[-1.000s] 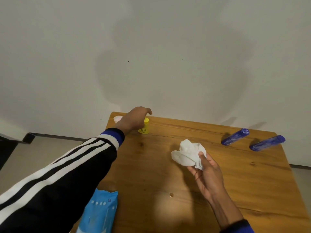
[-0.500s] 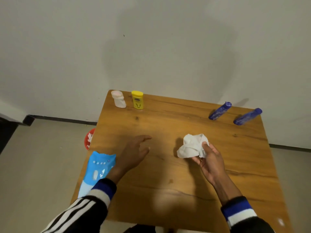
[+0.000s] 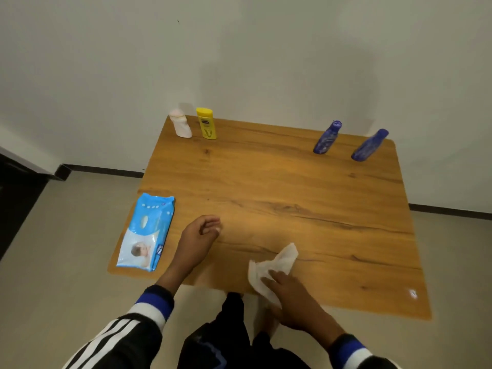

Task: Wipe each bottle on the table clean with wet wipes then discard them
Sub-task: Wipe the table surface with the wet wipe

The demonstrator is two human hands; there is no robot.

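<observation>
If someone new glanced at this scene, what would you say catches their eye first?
Probably the crumpled white wet wipe held in the right hand at the near edge of the wooden table. Next, the bright yellow bottle beside a white bottle at the far left corner, and the two dark blue bottles far right. A blue wet wipes pack lies near left, by the empty left hand.

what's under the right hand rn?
A crumpled white wet wipe, held by the right hand at the wooden table's near edge. Part of the wipe sticks out past the fingers; the rest is covered by the hand. Nothing else shows beneath.
</observation>
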